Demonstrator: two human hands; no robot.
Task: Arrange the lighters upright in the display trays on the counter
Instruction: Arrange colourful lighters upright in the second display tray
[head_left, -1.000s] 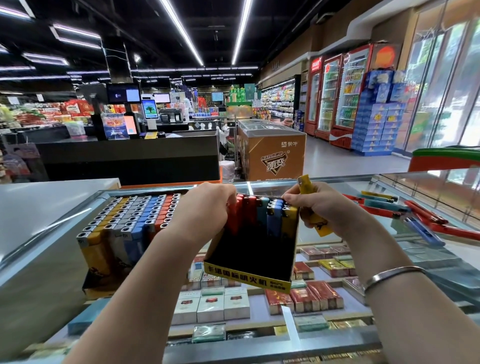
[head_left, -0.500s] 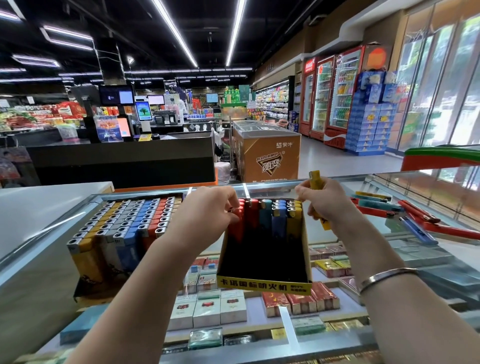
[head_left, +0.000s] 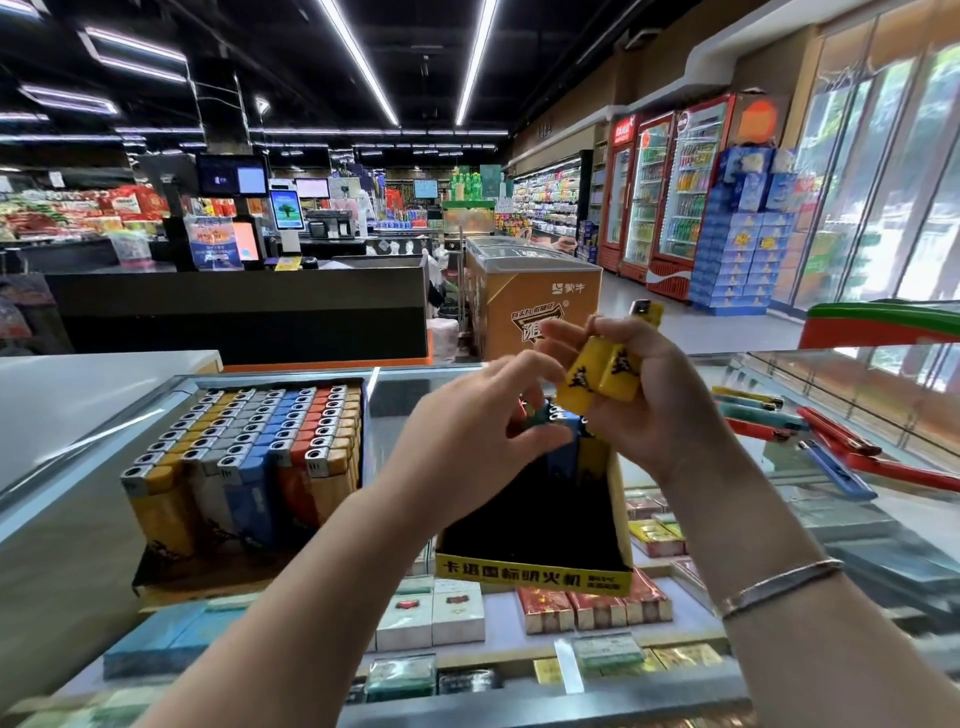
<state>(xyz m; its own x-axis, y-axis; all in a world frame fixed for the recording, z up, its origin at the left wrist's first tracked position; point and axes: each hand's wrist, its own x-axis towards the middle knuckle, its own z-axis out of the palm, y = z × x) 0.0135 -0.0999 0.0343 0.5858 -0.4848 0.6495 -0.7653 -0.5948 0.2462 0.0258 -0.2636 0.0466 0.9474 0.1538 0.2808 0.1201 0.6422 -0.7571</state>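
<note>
A: Doing what here?

B: Filling the near tray (head_left: 535, 577). Left hand (head_left: 467, 431) curling over the back row, right by a teal lighter (head_left: 535, 415). Pinching it or only touching it? Too hard to tell.

A: And a bit to the right?

B: Right hand (head_left: 654, 405) squeezing two yellow lighters (head_left: 602, 374) tight, side by side, up above the tray. Leaning a little, with a metal top peeking out over the fingers. Hands sitting close together, almost touching.

A: Doing it well how?

B: Straightening the yellow ones first, metal tops up. Then sliding them down beside the yellow one already in the row. Holding the row back with the left fingers, stopping any tipping. Going slow, maybe one at a time.

A: Anything else around?

B: Far left, a full tray (head_left: 244, 467), packed tight, all tops up. Under the glass counter (head_left: 405, 384), packs (head_left: 431, 618) lying in rows. Far right, loose lighters (head_left: 831, 441) lying flat on the glass, waiting for a spot.

A: Anything getting in the way?

B: Left fingers covering part of the row, maybe blocking the gap. Lots of bare room in front too, so maybe some leaning or falling forward.
</note>
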